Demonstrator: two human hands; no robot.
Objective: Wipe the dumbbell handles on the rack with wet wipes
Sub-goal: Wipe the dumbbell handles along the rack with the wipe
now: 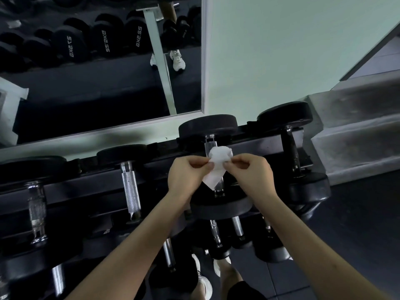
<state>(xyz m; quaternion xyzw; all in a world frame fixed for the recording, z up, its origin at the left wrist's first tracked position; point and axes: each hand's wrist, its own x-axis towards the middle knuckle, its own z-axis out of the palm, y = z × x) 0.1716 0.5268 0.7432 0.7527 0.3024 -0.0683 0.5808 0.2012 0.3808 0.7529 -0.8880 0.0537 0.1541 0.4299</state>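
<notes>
Both hands occupy the centre of the frame, raised over the top tier of the dumbbell rack (151, 182). The left hand (186, 176) has its fingers curled in, with thumb and forefinger pinched on the left edge of the wet wipe (217, 167). The right hand (252, 176) mirrors it, fingers curled and thumb and forefinger pinched on the right edge of the same wipe. The wipe is white and crumpled; its upper part bunches between the two pinches and its lower corner hangs to a point just below the hands. It sits directly in front of the knurled metal handle (211, 146) of the dumbbell at the centre of the frame; whether it touches that handle cannot be determined. This dumbbell lies with one black head (207, 126) toward the wall and the other head (220, 207) toward the person. A second chrome handle (131, 191) lies to the left of the hands, and a third (36, 211) at the far left. A dumbbell with a dark handle (291, 148) lies to the right. Lower tiers with further dumbbells appear at the bottom centre. A wall mirror (97, 83) fills the upper left of the frame.
</notes>
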